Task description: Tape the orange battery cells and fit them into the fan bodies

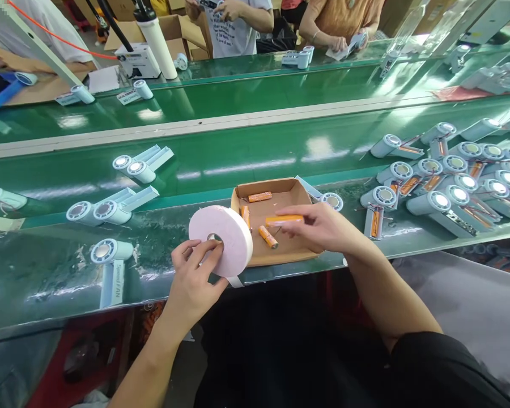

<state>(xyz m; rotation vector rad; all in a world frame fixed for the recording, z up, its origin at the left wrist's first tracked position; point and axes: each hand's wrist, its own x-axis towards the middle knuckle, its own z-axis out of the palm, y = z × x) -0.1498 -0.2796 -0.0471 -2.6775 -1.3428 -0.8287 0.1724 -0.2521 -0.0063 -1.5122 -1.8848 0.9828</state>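
My left hand (198,269) grips a thick white roll of tape (232,241), fingers hooked into its core, a short loose end hanging below. Between the thumb and fingers of my right hand (314,224) is an orange cylindrical battery (284,220), held level over a shallow cardboard box (276,259). Inside that box lie a few more orange batteries, one of them a tilted battery (268,237) just under my right hand. The roll partly hides the box's left side. Behind the box's right corner, a light-blue fan body (331,201) lies on the bench.
Many light-blue fan bodies (429,167) crowd the bench on the right, some with orange batteries in their handles. Several more fan bodies (113,251) lie to the left. A green conveyor belt (255,150) runs beyond the bench. Co-workers (238,25) stand across the line.
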